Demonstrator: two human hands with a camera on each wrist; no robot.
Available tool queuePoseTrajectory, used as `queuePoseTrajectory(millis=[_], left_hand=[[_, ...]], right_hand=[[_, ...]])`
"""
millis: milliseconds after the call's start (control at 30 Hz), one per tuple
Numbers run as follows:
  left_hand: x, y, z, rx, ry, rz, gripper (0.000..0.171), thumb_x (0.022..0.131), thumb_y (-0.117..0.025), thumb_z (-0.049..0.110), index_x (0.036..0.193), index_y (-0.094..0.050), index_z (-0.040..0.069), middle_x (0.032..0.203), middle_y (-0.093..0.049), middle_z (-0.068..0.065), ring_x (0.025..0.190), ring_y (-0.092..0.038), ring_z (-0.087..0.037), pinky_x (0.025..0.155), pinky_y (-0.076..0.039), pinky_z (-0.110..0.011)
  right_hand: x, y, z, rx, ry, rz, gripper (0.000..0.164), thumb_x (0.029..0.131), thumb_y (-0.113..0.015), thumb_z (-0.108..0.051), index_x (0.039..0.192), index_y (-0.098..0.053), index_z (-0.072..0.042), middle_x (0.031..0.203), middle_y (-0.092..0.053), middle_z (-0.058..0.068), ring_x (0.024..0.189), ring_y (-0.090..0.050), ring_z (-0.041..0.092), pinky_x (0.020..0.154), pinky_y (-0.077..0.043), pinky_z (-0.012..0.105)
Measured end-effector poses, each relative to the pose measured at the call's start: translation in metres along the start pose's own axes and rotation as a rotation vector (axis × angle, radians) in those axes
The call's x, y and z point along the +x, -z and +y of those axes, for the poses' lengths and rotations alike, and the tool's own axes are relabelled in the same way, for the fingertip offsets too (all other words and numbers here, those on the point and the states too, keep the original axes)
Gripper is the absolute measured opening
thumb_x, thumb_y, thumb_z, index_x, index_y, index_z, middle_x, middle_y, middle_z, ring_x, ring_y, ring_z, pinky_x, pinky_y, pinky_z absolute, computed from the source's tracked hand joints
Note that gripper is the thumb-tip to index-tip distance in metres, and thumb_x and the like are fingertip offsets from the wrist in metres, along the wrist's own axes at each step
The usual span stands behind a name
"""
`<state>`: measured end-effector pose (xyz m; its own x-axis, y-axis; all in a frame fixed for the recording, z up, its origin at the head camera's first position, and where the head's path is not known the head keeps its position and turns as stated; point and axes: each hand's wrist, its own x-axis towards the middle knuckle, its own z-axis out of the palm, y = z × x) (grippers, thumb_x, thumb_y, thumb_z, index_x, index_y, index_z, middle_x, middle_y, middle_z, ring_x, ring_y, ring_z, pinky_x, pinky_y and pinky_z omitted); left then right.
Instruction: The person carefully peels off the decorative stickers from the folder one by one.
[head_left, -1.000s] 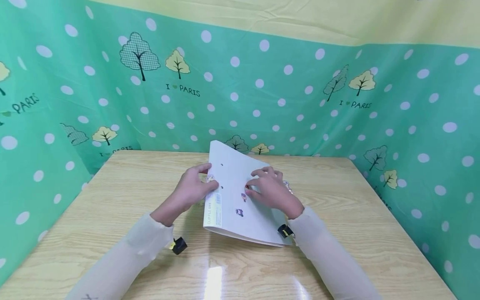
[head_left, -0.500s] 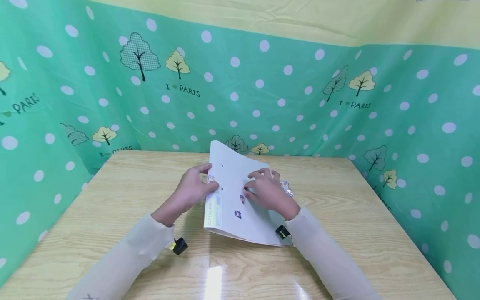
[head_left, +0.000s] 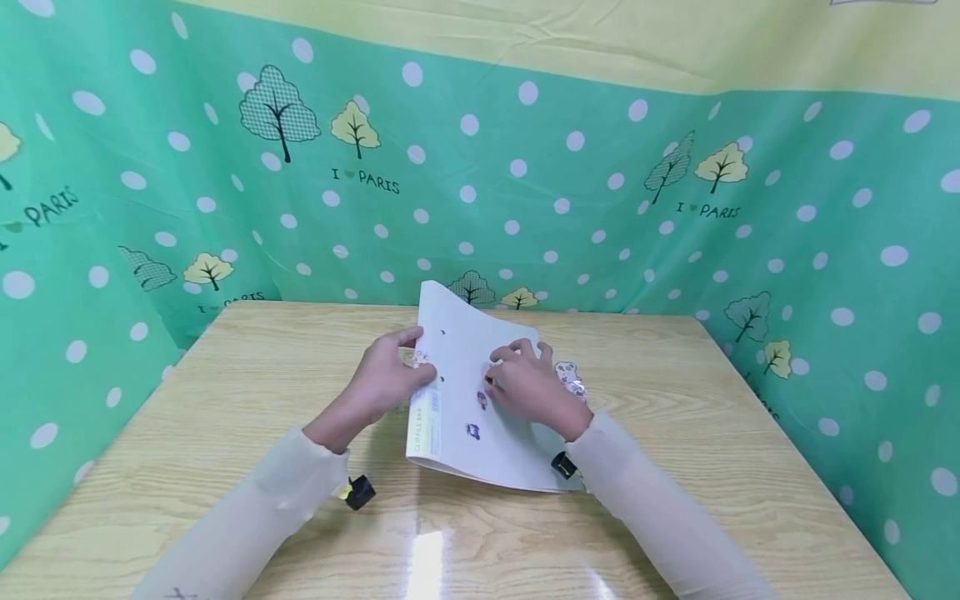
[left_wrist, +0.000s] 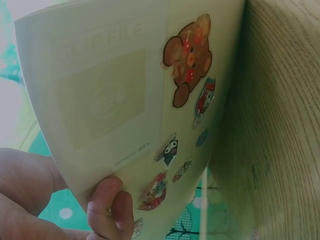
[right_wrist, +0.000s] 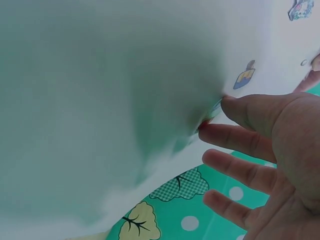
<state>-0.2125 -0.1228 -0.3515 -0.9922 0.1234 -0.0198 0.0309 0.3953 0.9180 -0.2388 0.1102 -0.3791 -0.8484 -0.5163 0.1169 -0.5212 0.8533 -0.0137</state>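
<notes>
A white clip file folder (head_left: 465, 350) stands tilted on the table, its spine to the left. My left hand (head_left: 386, 372) grips the spine edge, thumb on the near cover and fingers curled behind. In the left wrist view, the folder's other cover carries a brown bear sticker (left_wrist: 192, 55) and several smaller ones. My right hand (head_left: 532, 385) is at the near cover, thumb and index finger pinching a small sticker (right_wrist: 215, 110) against its surface; the sticker is mostly hidden by the fingertips. Below it sit a small sticker (head_left: 482, 401) and a dark purple-and-white sticker (head_left: 472, 431).
A white animal-shaped piece (head_left: 570, 379) with coloured marks shows beyond my right hand, by the folder's right edge. The wooden table (head_left: 247, 392) is bounded at the back and sides by a green polka-dot cloth (head_left: 517, 200).
My right hand has shifted slightly left over the cover, exposing more of the white animal-shaped piece behind it. The left hand keeps its grip on the spine; the folder has barely moved.
</notes>
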Motion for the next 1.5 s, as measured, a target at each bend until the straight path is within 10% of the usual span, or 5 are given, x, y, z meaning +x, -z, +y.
queuePoseTrajectory(millis=[1033,1500], left_hand=[[0.001,0.000,-0.001,-0.002,0.016,0.008,0.076,0.092,-0.065,0.002,0.159,-0.030,0.001,0.149,-0.043,-0.017,0.065,-0.070,-0.021,0.058,-0.060,-0.033],[0.002,0.002,-0.002,0.000,0.018,0.020,0.076,0.092,-0.066,0.005,0.159,-0.031,0.001,0.149,-0.044,-0.017,0.070,-0.071,-0.020,0.061,-0.060,-0.033]], right_hand=[[0.002,0.004,-0.014,-0.379,0.140,0.069,0.016,0.096,-0.071,-0.023,0.103,-0.081,-0.014,0.130,-0.065,0.005,0.126,-0.050,0.034,0.105,-0.036,0.074],[0.010,0.015,0.001,-0.130,0.124,0.041,0.016,0.094,-0.067,-0.022,0.089,-0.078,-0.011,0.123,-0.058,0.004,0.115,-0.046,0.031,0.108,-0.034,0.068]])
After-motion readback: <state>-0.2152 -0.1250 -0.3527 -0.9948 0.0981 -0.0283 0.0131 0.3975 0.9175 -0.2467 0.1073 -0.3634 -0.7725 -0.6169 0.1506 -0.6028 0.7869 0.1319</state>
